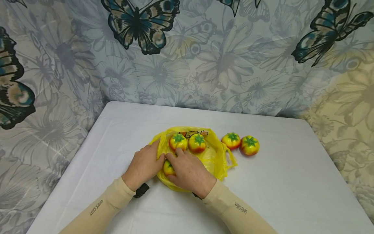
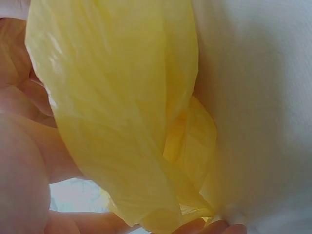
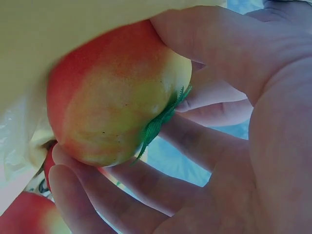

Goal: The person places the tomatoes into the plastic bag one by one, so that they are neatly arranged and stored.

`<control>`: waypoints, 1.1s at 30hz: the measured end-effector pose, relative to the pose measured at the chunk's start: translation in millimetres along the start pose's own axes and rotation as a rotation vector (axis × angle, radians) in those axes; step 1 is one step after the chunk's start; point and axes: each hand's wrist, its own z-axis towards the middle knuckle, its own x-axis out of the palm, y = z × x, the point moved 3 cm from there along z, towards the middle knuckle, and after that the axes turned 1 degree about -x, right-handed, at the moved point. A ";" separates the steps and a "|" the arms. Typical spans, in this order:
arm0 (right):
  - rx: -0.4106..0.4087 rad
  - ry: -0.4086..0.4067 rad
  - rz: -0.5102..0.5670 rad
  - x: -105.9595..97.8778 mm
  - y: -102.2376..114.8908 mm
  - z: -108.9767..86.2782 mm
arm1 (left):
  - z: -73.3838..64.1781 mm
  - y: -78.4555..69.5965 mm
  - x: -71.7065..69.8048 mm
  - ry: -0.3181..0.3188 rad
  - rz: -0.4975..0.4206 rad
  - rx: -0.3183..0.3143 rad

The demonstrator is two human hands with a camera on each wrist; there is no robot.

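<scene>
A yellow plastic bag lies open on the table. Its left rim is gripped by my left hand; the left wrist view shows the thin plastic between thumb and fingers. Inside the bag's near left part, my right hand holds a red-and-yellow artificial tomato with a green leafy top, thumb on one side and fingers on the other. Two similar tomatoes, a left one and a right one, sit farther back in the bag.
Right of the bag, two more tomatoes, one nearer and one farther out, stand side by side on the white table. A bag handle loop spreads toward them. Behind the table hangs a butterfly-patterned cloth.
</scene>
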 end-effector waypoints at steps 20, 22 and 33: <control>0.031 -0.014 -0.004 -11.5 -4.1 -15.0 | 0.8 -9.3 2.7 0.013 0.009 0.017; 0.048 0.006 0.009 -16.0 -6.4 -17.1 | -0.3 -9.5 2.3 0.011 0.006 0.019; 0.214 -0.034 0.094 -53.6 -65.4 -50.9 | -5.8 -5.1 -0.2 0.032 -0.014 -0.009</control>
